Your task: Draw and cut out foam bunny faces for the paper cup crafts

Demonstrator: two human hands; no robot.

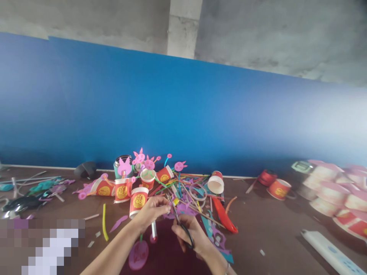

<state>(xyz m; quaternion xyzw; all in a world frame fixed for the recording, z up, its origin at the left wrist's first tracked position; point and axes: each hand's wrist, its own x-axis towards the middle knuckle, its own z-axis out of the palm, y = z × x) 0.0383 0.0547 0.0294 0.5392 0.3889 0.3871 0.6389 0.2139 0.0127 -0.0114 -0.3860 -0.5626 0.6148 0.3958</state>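
Observation:
My right hand [189,231] is closed round the black handles of a pair of scissors [174,211], whose blades point up and away from me. Just left of the blades, my left hand [155,210] is pinched; what its fingertips hold is too small to make out. Under my left wrist lies a pink pig-face cutout [138,255], and a white marker [154,230] is beside it. A red paper cup [138,201] with a yellow print stands just beyond my left hand. Purple foam scraps [185,209] lie past the scissors.
Several red cups with pink pig faces [124,166] stand at the back left. A red balloon [225,215], a tipped cup [216,182] and a yellow strip [105,222] lie around. Stacked cups [329,189] and a white power strip [332,250] are at right. A blue panel [183,114] rises behind.

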